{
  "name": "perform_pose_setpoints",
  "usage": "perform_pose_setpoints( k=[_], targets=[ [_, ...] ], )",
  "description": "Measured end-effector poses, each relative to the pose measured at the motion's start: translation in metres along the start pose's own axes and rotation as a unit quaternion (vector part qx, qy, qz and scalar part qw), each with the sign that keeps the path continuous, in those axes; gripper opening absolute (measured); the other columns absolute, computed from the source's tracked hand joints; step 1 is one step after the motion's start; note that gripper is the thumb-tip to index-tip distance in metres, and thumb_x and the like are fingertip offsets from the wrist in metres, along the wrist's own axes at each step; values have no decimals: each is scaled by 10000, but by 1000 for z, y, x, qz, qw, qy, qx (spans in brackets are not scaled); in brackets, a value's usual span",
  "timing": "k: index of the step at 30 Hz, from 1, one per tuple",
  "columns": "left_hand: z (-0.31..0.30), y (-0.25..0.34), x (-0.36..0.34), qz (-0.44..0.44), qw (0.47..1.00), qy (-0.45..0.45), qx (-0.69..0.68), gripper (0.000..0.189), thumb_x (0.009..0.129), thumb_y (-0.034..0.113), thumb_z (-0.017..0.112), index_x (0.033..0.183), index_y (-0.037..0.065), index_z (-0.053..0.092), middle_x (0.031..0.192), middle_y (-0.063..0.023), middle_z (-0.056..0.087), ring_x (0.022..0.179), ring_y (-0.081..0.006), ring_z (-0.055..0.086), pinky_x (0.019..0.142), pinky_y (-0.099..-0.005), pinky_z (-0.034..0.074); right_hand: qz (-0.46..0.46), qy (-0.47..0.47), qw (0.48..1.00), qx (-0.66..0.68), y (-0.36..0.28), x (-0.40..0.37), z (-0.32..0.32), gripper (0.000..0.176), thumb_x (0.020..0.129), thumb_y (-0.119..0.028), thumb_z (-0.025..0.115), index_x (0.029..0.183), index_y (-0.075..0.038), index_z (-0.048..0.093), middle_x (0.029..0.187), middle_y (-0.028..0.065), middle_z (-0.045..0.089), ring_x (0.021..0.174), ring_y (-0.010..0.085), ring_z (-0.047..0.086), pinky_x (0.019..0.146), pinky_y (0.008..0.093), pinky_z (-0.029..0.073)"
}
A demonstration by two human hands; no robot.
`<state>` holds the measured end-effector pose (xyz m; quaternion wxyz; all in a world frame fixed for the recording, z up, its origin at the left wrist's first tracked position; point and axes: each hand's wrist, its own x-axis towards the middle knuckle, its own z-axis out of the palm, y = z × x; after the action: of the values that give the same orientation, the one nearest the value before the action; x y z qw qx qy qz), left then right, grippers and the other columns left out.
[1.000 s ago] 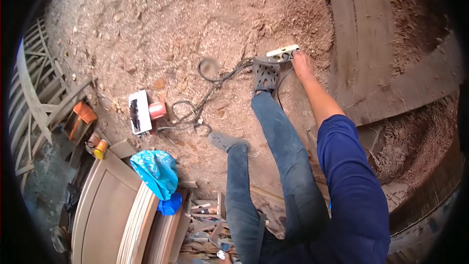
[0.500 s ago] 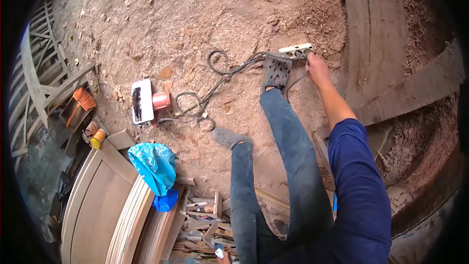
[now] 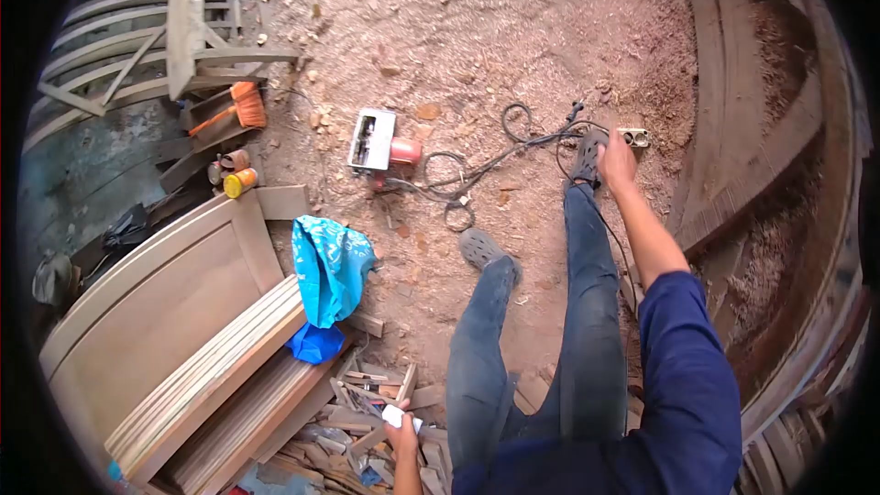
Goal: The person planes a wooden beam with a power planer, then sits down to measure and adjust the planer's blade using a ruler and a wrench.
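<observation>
Nearest, L hand (image 3: 401, 433) has fingers wrapped round a small white item (image 3: 394, 416), too small to ID, above a heap of wood offcuts (image 3: 367, 440). To its left: stacked boards (image 3: 215, 357) w/ a light-blue bag (image 3: 328, 261) draped over the end, partly atop a darker blue bundle (image 3: 314, 345).

Further out, R hand (image 3: 617, 163) is down by the R shoe (image 3: 588, 156), fingers curled; can't tell if they grip anything. White power strip (image 3: 636, 137) lies on the sawdust floor (image 3: 550, 18), just past the hand & partly hidden by it. Dark plug (image 3: 575, 112) sits nearby, just beyond the shoe toe. Looped cord (image 3: 543, 139) runs btwn that area & a red-and-white power tool (image 3: 380, 141), well left. Farthest: orange brush (image 3: 247, 105), slatted wood frame (image 3: 186, 27).
</observation>
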<state>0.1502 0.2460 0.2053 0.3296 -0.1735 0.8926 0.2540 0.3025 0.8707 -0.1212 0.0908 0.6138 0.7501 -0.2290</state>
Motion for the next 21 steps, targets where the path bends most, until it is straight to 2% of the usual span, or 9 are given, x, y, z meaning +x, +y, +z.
perform_pose_setpoints(
  k=[3,7,12,13,15,16,17,18,21],
  targets=[
    [-32,-11,31,37,998,-47,-22,386,834,44,553,1192,5,693,831,14,605,645,-77,500,576,-255,409,-162,106,977,88,17,-107,2,550,886,-140,664,1391,-11,489,1375,263,557,1240,447,554,1032,477,476],
    [-79,-37,39,54,994,-80,-45,392,858,87,568,1224,10,685,814,23,582,631,-79,506,569,-261,416,-71,24,974,213,5,-299,-60,539,899,-154,662,1395,-7,510,1440,265,510,1356,441,466,1121,480,409],
    [-77,-23,12,6,998,-45,-37,384,919,344,607,1076,19,737,886,-41,627,723,-150,553,658,-335,483,33,-10,970,241,0,-487,-146,551,898,-178,677,1397,-21,503,1510,274,429,1390,437,435,1132,471,407],
    [-80,-51,32,38,995,-64,-61,404,929,375,595,1055,22,744,897,-51,634,750,-165,560,683,-343,490,86,30,967,238,-2,-509,-171,551,898,-178,677,1397,-21,503,1510,274,429,1390,437,435,1132,471,407],
    [-89,-78,67,182,965,-177,68,460,954,410,555,1094,13,739,902,-53,638,786,-177,572,707,-340,492,36,53,954,294,6,-552,-224,540,887,-170,680,1386,-42,516,1508,259,433,1396,421,436,1134,479,410],
    [-77,-65,59,68,985,-159,10,537,971,464,508,1126,2,735,936,-63,651,812,-181,581,712,-335,488,82,82,949,294,14,-575,-250,540,887,-170,680,1386,-42,516,1508,259,433,1396,421,436,1134,479,410],
    [-74,-94,109,57,980,-188,10,581,987,488,469,1194,1,711,989,-74,657,830,-184,591,706,-335,486,37,156,957,240,25,-594,-277,534,885,-172,678,1382,-53,522,1502,248,442,1398,419,435,1138,486,404],
    [-65,-72,98,66,976,-204,36,585,991,491,461,1223,8,697,1022,-78,658,829,-185,593,698,-331,486,-21,223,958,180,40,-606,-304,528,884,-174,675,1378,-64,528,1496,237,450,1400,418,434,1143,492,398],
    [-43,-28,89,121,964,-214,97,547,996,465,473,1288,44,665,1047,-58,646,826,-185,592,667,-312,475,56,381,922,41,96,-684,-370,486,881,-159,655,1341,-59,533,1462,192,496,1380,405,454,1098,535,424]
  ],
)
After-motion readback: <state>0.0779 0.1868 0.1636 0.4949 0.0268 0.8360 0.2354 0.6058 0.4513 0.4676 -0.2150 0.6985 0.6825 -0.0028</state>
